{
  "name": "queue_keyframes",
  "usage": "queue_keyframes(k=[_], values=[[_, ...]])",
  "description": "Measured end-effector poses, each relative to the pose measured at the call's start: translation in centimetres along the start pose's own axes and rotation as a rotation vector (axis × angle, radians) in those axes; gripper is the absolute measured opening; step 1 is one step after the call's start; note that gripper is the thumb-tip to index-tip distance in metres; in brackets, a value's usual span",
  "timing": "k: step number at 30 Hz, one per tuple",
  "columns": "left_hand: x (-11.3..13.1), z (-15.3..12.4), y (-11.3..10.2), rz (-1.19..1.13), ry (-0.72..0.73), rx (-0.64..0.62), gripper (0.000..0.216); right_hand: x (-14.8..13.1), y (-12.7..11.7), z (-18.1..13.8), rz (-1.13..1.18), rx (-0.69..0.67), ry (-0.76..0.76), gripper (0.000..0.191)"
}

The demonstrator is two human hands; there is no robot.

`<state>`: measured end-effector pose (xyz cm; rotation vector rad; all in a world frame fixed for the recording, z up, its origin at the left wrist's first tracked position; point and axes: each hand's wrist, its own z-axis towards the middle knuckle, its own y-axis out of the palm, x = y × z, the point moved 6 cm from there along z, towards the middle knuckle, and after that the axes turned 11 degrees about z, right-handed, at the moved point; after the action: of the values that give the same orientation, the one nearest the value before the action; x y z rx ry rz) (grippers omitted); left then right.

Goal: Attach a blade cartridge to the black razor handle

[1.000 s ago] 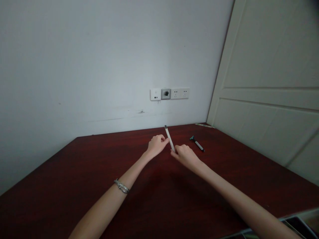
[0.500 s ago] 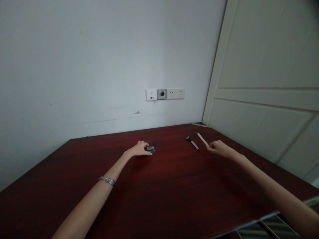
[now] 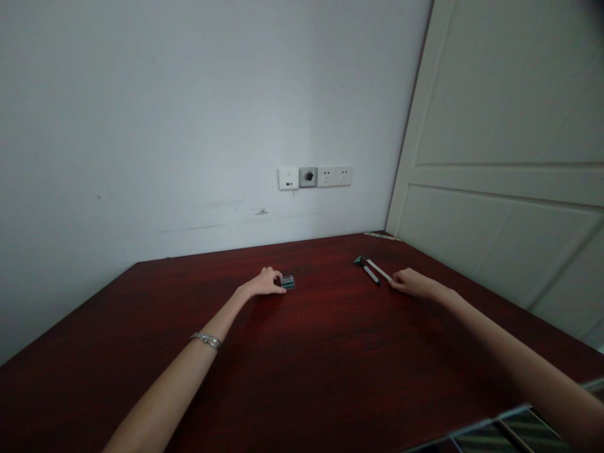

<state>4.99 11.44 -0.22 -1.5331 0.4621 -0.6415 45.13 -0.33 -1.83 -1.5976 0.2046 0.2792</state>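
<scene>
My left hand [image 3: 264, 283] rests on the dark red table [image 3: 302, 365] with its fingers curled onto a small dark green box [image 3: 287, 282]. A silver bracelet [image 3: 206, 340] sits on that forearm. My right hand [image 3: 409, 282] lies low at the right, its fingertips pinched on the near end of a thin white stick [image 3: 379, 270] that lies flat on the table. Right beside the stick, to its left, lies a razor [image 3: 367, 268] with a dark teal head and a grey handle.
A white wall with a row of sockets [image 3: 315, 177] stands behind the table. A pale panelled door [image 3: 509, 176] closes off the right side. A thin strip [image 3: 381, 236] lies at the table's far right corner. A glossy dark object [image 3: 514, 434] shows at the bottom right.
My hands, together at the middle on the white stick, have parted. The right hand carried the stick right and lowered it beside the razor. The left hand settled on the green box.
</scene>
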Motion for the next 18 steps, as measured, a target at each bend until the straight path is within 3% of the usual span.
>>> queue_keyframes(k=[6, 11, 14, 18], values=[[0.1, -0.4, -0.3, -0.038, -0.028, 0.044, 0.048, 0.0, 0.0, 0.0, -0.05, -0.026, 0.024, 0.046], [0.7, -0.4, -0.7, -0.104, -0.014, 0.127, 0.043, -0.9, -1.2, -0.9, -0.059, 0.058, 0.072, 0.051], [1.9, -0.3, -1.1, -0.13, 0.021, 0.178, 0.043, -3.4, -2.1, -1.4, -0.046, 0.126, 0.048, 0.044], [5.4, -0.3, -1.6, -0.144, 0.14, 0.2, 0.042, -9.5, -2.5, -1.7, 0.161, 0.169, -0.188, 0.04]])
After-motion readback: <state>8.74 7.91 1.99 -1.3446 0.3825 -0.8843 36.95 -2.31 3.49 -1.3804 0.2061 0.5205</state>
